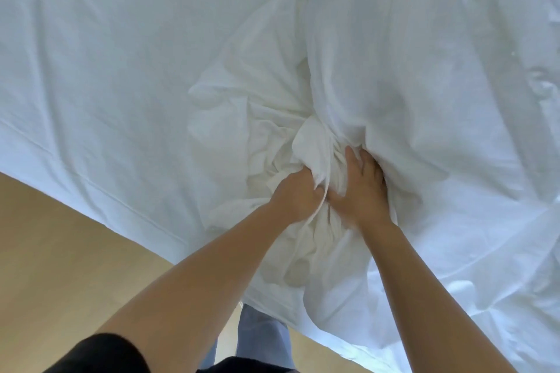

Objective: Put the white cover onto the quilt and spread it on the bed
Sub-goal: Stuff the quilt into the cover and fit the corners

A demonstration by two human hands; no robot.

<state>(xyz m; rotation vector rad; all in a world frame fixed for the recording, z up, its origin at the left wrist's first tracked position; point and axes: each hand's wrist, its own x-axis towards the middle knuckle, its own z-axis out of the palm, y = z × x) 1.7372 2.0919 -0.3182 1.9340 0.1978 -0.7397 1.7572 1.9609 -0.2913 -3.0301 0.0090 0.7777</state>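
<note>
The white cover (439,76) lies in loose folds over the right part of the bed (91,54). A bunched, cream-white wad of cloth (266,130) sits near the bed's front edge; whether it is quilt or cover I cannot tell. My left hand (298,195) grips a fistful of this wad, its fingers buried in the folds. My right hand (362,191) lies just to the right of it, fingers stretched forward and pushed into a fold under the cover, thumb against the cloth.
A flat white sheet covers the left half of the bed, its hemmed edge (121,200) hanging over the side. Light wooden floor (60,251) lies below. My blue-trousered legs (260,333) stand close to the bed.
</note>
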